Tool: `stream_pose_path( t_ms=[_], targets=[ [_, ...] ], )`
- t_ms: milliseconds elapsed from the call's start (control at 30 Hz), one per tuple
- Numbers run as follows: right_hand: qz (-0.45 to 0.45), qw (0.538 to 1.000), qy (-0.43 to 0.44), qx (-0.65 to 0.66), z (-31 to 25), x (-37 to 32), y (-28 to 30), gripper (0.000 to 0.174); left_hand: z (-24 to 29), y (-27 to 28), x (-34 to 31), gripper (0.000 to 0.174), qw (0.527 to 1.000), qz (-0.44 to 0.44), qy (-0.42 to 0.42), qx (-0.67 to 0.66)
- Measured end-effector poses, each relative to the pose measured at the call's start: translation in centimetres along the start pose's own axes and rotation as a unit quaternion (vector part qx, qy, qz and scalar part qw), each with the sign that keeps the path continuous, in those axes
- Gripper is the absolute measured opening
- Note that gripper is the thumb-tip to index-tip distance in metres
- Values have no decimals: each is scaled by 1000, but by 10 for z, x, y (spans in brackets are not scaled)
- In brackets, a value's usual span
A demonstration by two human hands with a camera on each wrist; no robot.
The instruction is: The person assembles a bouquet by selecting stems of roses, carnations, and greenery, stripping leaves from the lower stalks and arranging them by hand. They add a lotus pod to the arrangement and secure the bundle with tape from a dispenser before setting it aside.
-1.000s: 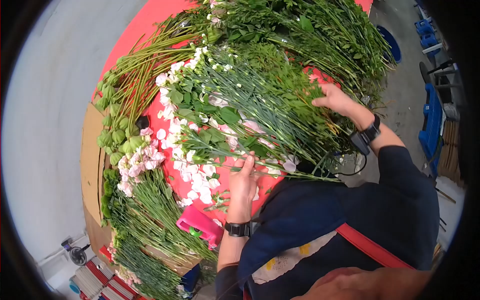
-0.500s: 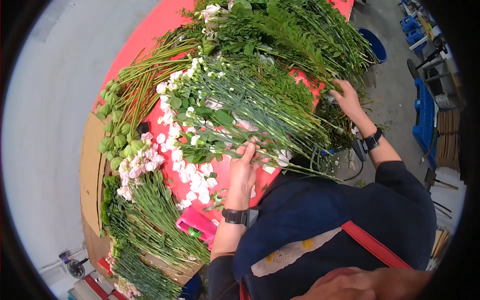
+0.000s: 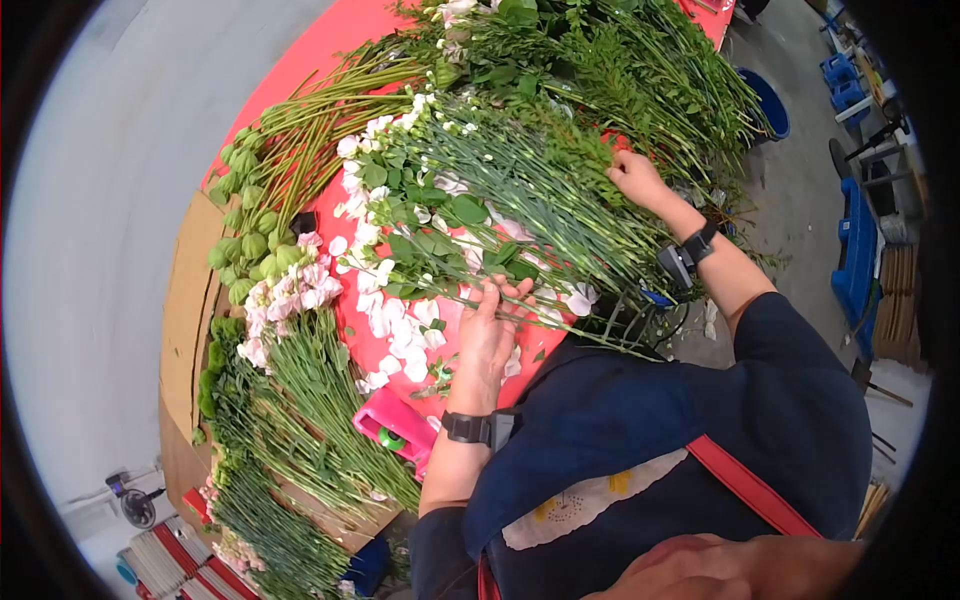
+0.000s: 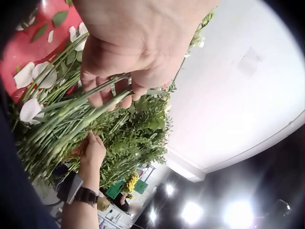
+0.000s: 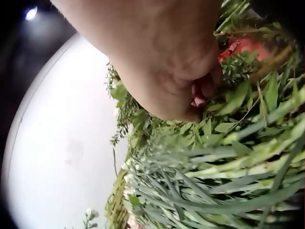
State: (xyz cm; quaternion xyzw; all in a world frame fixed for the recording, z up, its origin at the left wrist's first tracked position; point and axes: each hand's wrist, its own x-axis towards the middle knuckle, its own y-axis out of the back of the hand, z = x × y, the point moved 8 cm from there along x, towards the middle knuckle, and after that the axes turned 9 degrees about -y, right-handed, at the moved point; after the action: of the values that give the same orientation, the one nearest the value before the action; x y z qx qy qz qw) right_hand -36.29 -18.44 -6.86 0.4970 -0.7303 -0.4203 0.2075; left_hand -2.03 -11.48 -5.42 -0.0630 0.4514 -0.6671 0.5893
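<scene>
- Along the near side of the sheaf (image 3: pixel 545 185), I see the left hand (image 3: pixel 490 325), its fingers curled loosely round a few stems (image 4: pixel 86 121); on the left wrist feed two of these run across the fingers.
- On the far side of the sheaf I have the right hand (image 3: pixel 637 180), curled and pinching the fern (image 3: pixel 580 145) at its lower end; from the right wrist feed I can make out only some of the fingertips.
- The fern slants up and left from that hand, along the sheaf's upper edge.
- As I see it from the head, the sheaf lies on the red bench (image 3: pixel 320 50), white blooms (image 3: pixel 375 130) to the left, stalk ends pointing down and right towards the person's front.
- Just below the sheaf I see pale petals (image 3: pixel 407 335) scattered over the red.
- Above the sheaf is a leafy pile (image 3: pixel 640 80).
- Left of the sheaf I count many green buds (image 3: pixel 250 240) on long stalks; lower on that side sit pink flowers (image 3: pixel 285 300).
- Below and left of the sheaf, well apart from it, I see a pink tool (image 3: pixel 380 412) near the left arm.
- Farther left of the sheaf is cardboard (image 3: pixel 190 300).
- Right of the sheaf, past the bench, I see a blue bucket (image 3: pixel 768 105) and a blue pallet (image 3: pixel 855 265).
</scene>
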Motion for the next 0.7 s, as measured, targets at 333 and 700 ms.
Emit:
stream_pose_path(
  t_ms=[333, 700],
  targets=[
    [0, 987, 115, 110, -74, -174, 84, 30, -1, 16, -1, 20, 983, -117, -12, -138],
    [-251, 939, 196, 130, -96, -269, 1, 21, 9, 9, -32, 23, 984, -94, -1, -149]
  ],
)
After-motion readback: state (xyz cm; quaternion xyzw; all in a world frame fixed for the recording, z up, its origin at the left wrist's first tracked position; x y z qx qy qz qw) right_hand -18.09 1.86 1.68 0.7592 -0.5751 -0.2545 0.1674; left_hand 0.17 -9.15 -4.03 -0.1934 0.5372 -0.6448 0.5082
